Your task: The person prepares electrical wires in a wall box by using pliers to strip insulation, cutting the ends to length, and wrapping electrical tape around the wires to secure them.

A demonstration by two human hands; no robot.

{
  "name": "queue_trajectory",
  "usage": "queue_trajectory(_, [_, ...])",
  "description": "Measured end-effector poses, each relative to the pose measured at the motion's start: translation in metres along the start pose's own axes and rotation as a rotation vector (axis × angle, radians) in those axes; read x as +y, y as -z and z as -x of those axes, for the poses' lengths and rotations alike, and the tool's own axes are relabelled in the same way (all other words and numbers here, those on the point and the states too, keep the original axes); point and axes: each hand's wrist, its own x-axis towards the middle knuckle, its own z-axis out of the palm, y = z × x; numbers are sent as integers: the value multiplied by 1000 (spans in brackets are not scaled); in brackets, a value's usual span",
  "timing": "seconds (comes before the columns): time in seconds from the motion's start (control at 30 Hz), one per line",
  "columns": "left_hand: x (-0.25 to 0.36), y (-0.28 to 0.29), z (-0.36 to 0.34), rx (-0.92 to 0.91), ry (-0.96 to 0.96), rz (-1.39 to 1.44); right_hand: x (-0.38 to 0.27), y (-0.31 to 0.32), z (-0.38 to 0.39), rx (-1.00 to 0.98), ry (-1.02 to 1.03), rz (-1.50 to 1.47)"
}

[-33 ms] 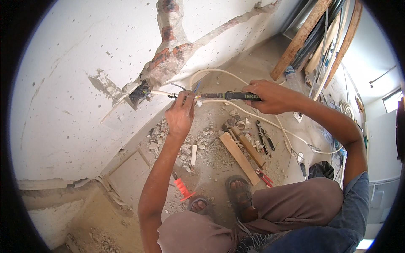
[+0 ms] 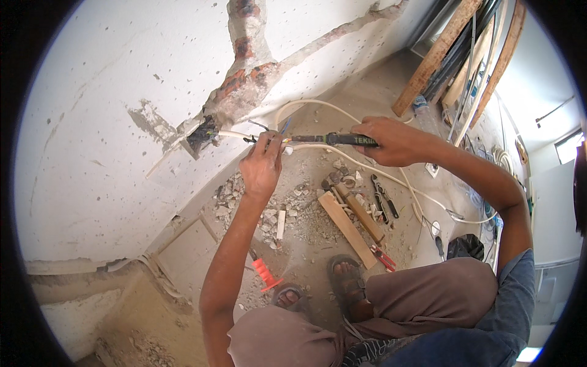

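Note:
My right hand (image 2: 397,142) grips a long black tool (image 2: 339,138) with green markings, held level; its metal end reaches the fingers of my left hand (image 2: 262,166). That hand is closed on some thin wires (image 2: 249,139), whose exact joint is hidden by the fingers. Blue wire ends stick up beside it. Left of both hands, a rough recess (image 2: 202,134) in the white wall (image 2: 122,61) holds wire ends, with a white cable running out. Another pale cable (image 2: 342,154) loops below my right hand.
The floor holds rubble (image 2: 226,202), two wooden strips (image 2: 345,229), black pliers (image 2: 384,199), red-handled pliers (image 2: 382,260) and an orange-gripped chisel (image 2: 264,272). Long boards (image 2: 437,58) lean at top right, near a plastic bottle (image 2: 423,113) and coiled cable (image 2: 502,160). A black bag (image 2: 465,248) lies beside my knee.

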Motion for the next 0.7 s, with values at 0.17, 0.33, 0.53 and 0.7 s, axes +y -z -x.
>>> queue_trajectory(0.17, [-28,5,-9,-30,-111,13,22,-33,-9,64,29,-248])
queue_trajectory(0.33, [-8,-10,-28,-139,-285,69,66,-50,26,-364,-360,-1112])
queue_trajectory(0.53, [-112,-22,13,-139,-147,-135,59,-53,-69,-55,97,-122])
queue_trajectory(0.7, [-18,14,-20,-75,-109,-174,47,-13,-31,321,254,511])
